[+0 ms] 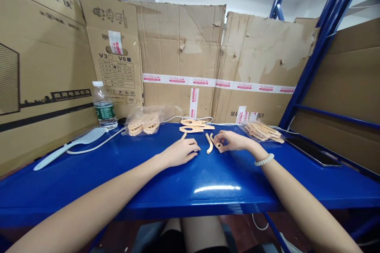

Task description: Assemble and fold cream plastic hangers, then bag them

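Note:
My right hand [230,141] pinches a small beige piece with a hole [219,145] just above the table. Beside its fingertips lie a curved beige arm [209,143] and a second, shorter-looking beige strip [211,137], partly hidden. My left hand [181,152] rests palm down on the blue table with its fingers loosely extended. Past its knuckles the end of another beige strip [184,136] shows; the rest of it is hidden. Behind both hands, several flat beige pieces like folding hangers [192,129] lie in a small pile.
A clear bag of rounded beige pieces [144,123] stands back left, near a water bottle [105,106] and a pale blue hairbrush [74,144]. At right are a bag of beige strips [263,131] and a dark phone or tablet [313,151]. Cardboard [181,55] walls the back.

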Demonstrator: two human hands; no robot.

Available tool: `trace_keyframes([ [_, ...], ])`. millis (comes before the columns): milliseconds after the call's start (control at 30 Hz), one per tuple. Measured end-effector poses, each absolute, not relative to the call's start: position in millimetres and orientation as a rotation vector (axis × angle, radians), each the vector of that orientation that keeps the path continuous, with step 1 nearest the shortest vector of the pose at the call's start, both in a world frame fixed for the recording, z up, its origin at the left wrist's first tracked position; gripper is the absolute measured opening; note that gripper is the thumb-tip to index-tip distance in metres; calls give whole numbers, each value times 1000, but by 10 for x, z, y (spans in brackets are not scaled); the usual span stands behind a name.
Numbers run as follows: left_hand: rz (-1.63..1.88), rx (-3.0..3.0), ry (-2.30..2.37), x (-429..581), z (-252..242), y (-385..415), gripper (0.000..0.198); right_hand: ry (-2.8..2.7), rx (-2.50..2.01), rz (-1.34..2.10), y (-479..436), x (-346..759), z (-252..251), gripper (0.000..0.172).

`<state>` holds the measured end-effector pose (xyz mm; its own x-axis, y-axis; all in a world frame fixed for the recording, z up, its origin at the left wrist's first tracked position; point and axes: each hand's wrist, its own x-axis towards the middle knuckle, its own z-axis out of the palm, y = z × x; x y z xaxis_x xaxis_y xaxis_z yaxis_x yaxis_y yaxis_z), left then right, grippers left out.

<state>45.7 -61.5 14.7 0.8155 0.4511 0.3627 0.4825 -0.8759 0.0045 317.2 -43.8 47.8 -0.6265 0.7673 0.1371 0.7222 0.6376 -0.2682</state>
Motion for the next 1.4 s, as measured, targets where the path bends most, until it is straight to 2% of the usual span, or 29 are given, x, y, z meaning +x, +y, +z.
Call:
trace_keyframes([
  [200, -572, -2961, -725, 468, 177, -652, 19, -2614, -1273, 319, -405, 3195, 455, 24],
  [400, -578, -2989, -763, 447, 189, -624, 26, -2588, -1326, 311, -343, 3299, 462, 20],
  [633, -575, -2995, -889, 231, 352, -539, 29, -2571, -1346, 313, -298, 3380, 456, 20],
  [933, -438, -3071, -925, 164, 395, -478, 23, -2563, -1358, 295, -241, 3418, 427, 17],
  [1033, -452, -3036, -965, 170, 387, -474, 19, -2541, -1363, 263, -249, 3423, 434, 20],
  [1200, -436, -3011, -1005, 171, 381, -485, 19, -2488, -1301, 191, -363, 3239, 434, 36],
  [1400, -412, -2977, -1036, 171, 394, -489, 20, -2568, -1097, 242, -574, 2841, 375, 31],
])
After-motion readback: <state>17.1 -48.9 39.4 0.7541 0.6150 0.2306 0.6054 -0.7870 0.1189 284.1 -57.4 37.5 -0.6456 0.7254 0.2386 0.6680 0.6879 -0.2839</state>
